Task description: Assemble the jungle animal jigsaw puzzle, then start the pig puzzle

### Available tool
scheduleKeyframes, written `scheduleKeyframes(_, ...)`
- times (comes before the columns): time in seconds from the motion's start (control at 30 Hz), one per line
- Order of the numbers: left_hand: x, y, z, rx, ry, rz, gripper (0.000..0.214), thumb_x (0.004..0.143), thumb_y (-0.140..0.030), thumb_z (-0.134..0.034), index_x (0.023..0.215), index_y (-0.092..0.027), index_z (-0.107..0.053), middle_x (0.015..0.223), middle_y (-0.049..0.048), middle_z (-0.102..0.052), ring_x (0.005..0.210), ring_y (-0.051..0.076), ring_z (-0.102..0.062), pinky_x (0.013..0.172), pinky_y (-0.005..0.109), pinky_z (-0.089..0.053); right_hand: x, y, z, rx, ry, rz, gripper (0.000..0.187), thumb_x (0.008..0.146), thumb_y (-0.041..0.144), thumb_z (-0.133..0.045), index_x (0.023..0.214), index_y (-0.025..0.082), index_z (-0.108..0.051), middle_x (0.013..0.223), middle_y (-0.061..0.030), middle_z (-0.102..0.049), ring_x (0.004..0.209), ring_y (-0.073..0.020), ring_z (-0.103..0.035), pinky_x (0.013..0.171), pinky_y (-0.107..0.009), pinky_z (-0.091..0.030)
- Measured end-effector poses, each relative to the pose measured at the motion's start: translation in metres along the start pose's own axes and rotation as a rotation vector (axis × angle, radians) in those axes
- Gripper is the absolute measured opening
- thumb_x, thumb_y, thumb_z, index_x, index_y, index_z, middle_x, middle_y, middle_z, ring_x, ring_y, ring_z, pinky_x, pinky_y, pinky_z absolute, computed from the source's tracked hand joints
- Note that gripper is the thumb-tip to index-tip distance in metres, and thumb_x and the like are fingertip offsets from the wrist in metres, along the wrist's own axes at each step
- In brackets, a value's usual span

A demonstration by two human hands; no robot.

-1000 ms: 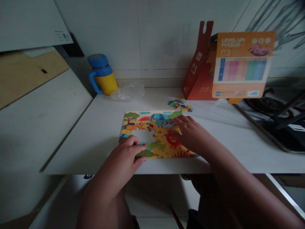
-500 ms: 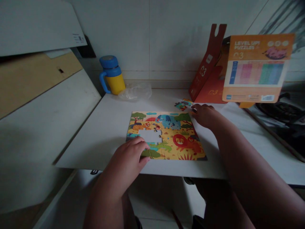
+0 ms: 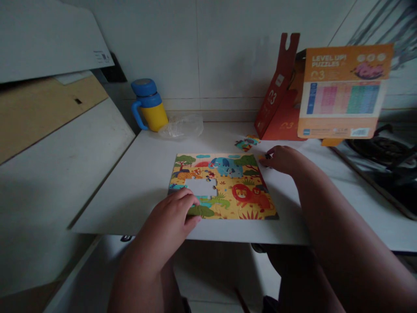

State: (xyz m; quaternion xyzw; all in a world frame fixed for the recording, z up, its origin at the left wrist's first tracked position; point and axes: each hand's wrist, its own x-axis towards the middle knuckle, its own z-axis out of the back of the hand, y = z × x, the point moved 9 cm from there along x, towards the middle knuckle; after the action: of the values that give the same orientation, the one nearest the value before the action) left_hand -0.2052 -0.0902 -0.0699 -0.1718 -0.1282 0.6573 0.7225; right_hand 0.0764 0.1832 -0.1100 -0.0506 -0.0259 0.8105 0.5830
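A jigsaw puzzle (image 3: 224, 191) of cartoon animals lies flat on the white table, with a gap left of its middle where the tabletop shows. Over its lower left corner, my left hand (image 3: 177, 211) is closed, fingers on top and thumb at the front edge. To the right of the puzzle's upper right corner, my right hand (image 3: 282, 160) pinches a small puzzle piece (image 3: 267, 157), mostly covered by the fingers. A few loose puzzle pieces (image 3: 246, 143) lie together behind the puzzle, just left of that hand.
At the back left stand a blue and yellow mug (image 3: 153, 111) and a crumpled clear plastic bag (image 3: 184, 127). An open orange puzzle box (image 3: 345, 93) stands at the back right. Beyond it is a dark stove (image 3: 384, 158). A white panel (image 3: 65, 152) borders the table's left side.
My right hand has drawn slightly away from the loose pieces toward me, with a piece between its fingers. My left hand stays on the puzzle corner. The whole view has shifted a little.
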Motion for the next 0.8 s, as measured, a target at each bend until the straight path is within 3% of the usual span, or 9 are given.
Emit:
scheduleKeyframes(0.13, 0.000, 0.002, -0.002, -0.002, -0.009, 0.000, 0.021, 0.091, -0.017, -0.077, 0.110, -0.020, -0.070, 0.121, 0.0070, -0.070, 0.114, 0.028, -0.068, 0.103, 0.047, -0.055, -0.007, -0.011, 0.018, 0.210, -0.104, -0.131, 0.035, 0.082, 0.045, -0.078, 0.101, 0.016, -0.080, 0.089, -0.0156, -0.080, 0.082, -0.0297, -0.074, 0.070, -0.036, -0.051)
scheduleKeyframes(0.27, 0.000, 0.000, -0.002, 0.004, -0.023, -0.015, 0.022, 0.091, -0.017, -0.077, 0.111, -0.021, -0.070, 0.123, 0.0074, -0.070, 0.117, 0.028, -0.067, 0.105, 0.046, -0.054, -0.020, 0.001, 0.028, 0.541, -0.143, -0.116, 0.029, 0.088, 0.043, -0.074, 0.101, 0.017, -0.076, 0.087, -0.0110, -0.080, 0.067, -0.0214, -0.071, 0.058, -0.031, -0.047)
scheduleKeyframes(0.4, 0.000, -0.004, 0.000, 0.024, -0.020, -0.011, 0.020, 0.092, -0.018, -0.077, 0.112, -0.020, -0.072, 0.123, 0.0079, -0.071, 0.114, 0.027, -0.068, 0.104, 0.046, -0.055, -0.032, 0.045, 0.031, 1.089, -0.084, 0.053, 0.034, 0.088, 0.048, -0.076, 0.109, 0.022, -0.073, 0.089, -0.0057, -0.081, 0.073, -0.0195, -0.072, 0.060, -0.028, -0.052)
scheduleKeyframes(0.47, 0.001, -0.007, 0.001, 0.036, -0.012, -0.007, 0.016, 0.094, -0.020, -0.075, 0.110, -0.020, -0.074, 0.121, 0.0077, -0.071, 0.110, 0.027, -0.070, 0.102, 0.046, -0.057, -0.040, 0.074, 0.031, 1.237, -0.007, 0.132, 0.038, 0.085, 0.051, -0.079, 0.110, 0.024, -0.073, 0.091, -0.0051, -0.080, 0.074, -0.0188, -0.072, 0.062, -0.028, -0.054)
scheduleKeyframes(0.63, -0.003, -0.019, -0.006, 0.081, -0.001, -0.008, 0.009, 0.099, -0.021, -0.070, 0.098, -0.019, -0.079, 0.129, 0.0096, -0.072, 0.116, 0.029, -0.070, 0.108, 0.049, -0.056, -0.061, 0.132, 0.034, 1.333, 0.099, 0.252, 0.041, 0.080, 0.052, -0.085, 0.106, 0.023, -0.073, 0.087, -0.0045, -0.079, 0.070, -0.0171, -0.071, 0.062, -0.029, -0.056)
scheduleKeyframes(0.8, -0.006, -0.030, -0.015, 0.104, -0.040, 0.022, 0.026, 0.094, -0.018, -0.075, 0.119, -0.012, -0.074, 0.134, 0.0148, -0.071, 0.123, 0.030, -0.069, 0.114, 0.047, -0.055, -0.074, 0.166, 0.032, 1.317, 0.091, 0.395, 0.027, 0.086, 0.043, -0.082, 0.105, 0.025, -0.074, 0.098, -0.0039, -0.081, 0.083, -0.0194, -0.075, 0.071, -0.031, -0.059)
